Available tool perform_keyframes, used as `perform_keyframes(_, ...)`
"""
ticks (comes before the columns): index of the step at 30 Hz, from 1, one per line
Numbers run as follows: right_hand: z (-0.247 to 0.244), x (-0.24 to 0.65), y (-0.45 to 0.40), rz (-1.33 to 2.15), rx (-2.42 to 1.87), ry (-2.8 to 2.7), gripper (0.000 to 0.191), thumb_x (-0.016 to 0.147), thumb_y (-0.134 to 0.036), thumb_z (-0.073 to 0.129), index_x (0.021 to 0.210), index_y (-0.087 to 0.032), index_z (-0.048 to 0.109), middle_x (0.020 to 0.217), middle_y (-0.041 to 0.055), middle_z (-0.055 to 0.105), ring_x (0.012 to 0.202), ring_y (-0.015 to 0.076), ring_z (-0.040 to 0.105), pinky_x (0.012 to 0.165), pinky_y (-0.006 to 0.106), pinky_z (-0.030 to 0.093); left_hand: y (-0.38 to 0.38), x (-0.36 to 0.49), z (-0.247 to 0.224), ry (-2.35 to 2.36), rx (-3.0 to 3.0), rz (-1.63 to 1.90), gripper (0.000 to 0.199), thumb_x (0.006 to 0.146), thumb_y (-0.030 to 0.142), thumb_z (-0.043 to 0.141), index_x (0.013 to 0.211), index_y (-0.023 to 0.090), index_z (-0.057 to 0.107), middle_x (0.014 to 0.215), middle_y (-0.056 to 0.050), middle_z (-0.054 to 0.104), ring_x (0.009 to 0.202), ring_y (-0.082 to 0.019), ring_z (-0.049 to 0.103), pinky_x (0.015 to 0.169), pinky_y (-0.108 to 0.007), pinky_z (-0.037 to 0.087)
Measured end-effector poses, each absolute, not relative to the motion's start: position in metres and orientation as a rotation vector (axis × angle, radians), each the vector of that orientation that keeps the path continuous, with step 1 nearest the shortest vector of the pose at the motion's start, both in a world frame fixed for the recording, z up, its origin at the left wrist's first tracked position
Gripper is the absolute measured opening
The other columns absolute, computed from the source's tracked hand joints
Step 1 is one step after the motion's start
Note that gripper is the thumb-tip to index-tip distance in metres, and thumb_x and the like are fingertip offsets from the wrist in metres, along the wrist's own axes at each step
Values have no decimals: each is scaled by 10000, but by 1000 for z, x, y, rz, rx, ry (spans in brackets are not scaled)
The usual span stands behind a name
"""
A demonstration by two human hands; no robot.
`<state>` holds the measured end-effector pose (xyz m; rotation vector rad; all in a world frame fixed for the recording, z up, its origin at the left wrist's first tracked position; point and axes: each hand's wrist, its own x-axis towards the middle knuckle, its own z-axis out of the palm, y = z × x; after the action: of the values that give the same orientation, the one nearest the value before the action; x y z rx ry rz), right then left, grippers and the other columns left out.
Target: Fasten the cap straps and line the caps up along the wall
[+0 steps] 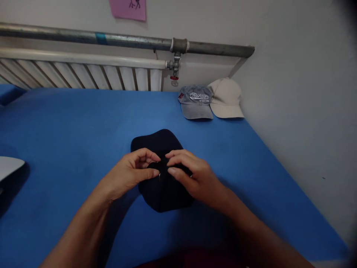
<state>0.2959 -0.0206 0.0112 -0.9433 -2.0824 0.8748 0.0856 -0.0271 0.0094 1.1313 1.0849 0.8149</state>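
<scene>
A black cap (pixel 166 195) lies in the middle of the blue surface, its brim pointing away from me. My left hand (pixel 131 170) comes in from the left, its thumb and curled fingers closed on the cap's dark fabric. Beside the left thumb tip shows a small light glint, too small to name. From the right, my right hand (pixel 193 173) holds the same cap with bent fingers and thumb. Only a narrow gap separates the fingertips of both hands. The fabric under the fingers is too dark to make out in detail.
A grey cap (pixel 196 111) with white lettering and a beige cap (pixel 226 97) sit side by side at the back right of the blue table (pixel 69 126). Behind stand a white radiator (pixel 111 76) and a metal pipe (pixel 139 41). A white object (pixel 9 166) juts in at left.
</scene>
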Motion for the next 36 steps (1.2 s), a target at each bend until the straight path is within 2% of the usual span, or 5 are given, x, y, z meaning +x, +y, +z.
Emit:
perform_keyframes(4,21,306,-14,1163,-1091,-2035,211,828,-146,613,1029,-208,634,991,20,682,923,156,635,832,321,515,-26,82,8,1017,1082,829,223,719,167,761,912,232,670,853,37,603,755,-70,568,707,-202,458)
perform_keyframes(10,21,303,-16,1499,-1076,-2008,352,838,-176,629,1184,-239,609,1085,34,676,922,146,635,827,321,519,-24,80,6,1039,1101,816,244,704,188,785,921,222,680,844,26,583,732,-72,543,668,-190,449)
perform_keyframes(15,18,302,-16,1458,-1117,-2067,172,880,-235,601,1028,-211,684,717,-32,620,619,91,555,610,231,465,-25,80,7,1051,1122,797,250,696,203,790,920,210,680,845,15,580,730,-86,539,670,-206,446)
perform_keyframes(20,16,302,-14,1320,-1039,-2102,124,868,-238,629,967,-208,697,854,-11,633,689,88,558,635,221,455,-25,79,6,1050,1143,788,243,709,220,784,927,216,676,832,20,571,709,-79,514,638,-198,419)
perform_keyframes(36,18,300,-20,1106,-982,-2161,43,843,-203,632,862,-193,669,804,-13,614,627,80,520,601,217,438,-28,81,12,1013,1068,692,295,661,188,803,922,220,670,752,26,545,674,-78,490,610,-189,416)
